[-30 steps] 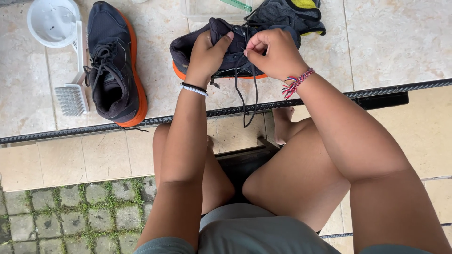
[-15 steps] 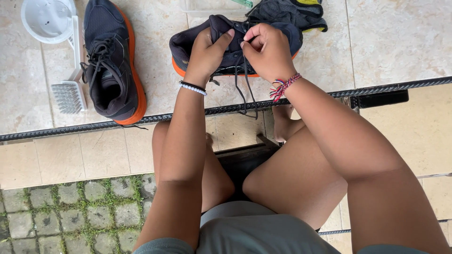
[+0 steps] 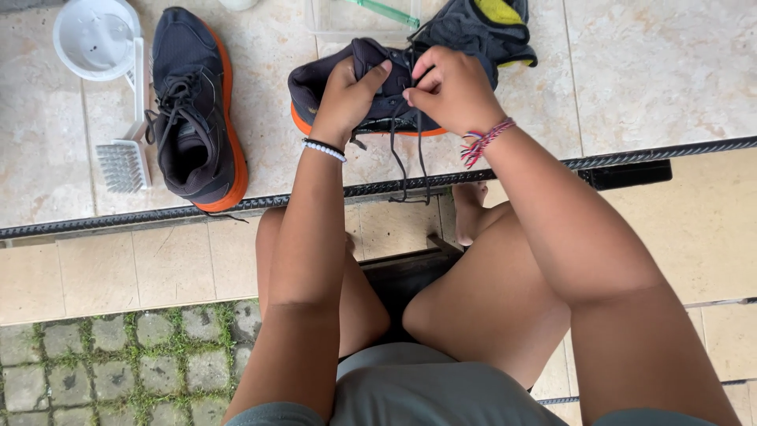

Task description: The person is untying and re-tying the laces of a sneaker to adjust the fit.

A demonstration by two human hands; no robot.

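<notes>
**Both hands on a dark sneaker at the tile edge**

A dark navy fabric sneaker with an orange sole (image 3: 339, 87) lies on its side on the beige tiled ledge (image 3: 646, 71), directly under both hands. The left hand (image 3: 347, 95) grips its upper, thumb on top. The right hand (image 3: 449, 88), just beside it, pinches the black laces (image 3: 406, 162), which dangle over the ledge rim. Its matching sneaker (image 3: 197, 110) rests well to the left, beside a white scrubbing brush (image 3: 126, 154) and white bowl (image 3: 95, 38).

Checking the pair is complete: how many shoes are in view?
2. One dark shoe with orange sole lies on the tiles beside the brush; the other shoe is held by left hand and right hand.
</notes>
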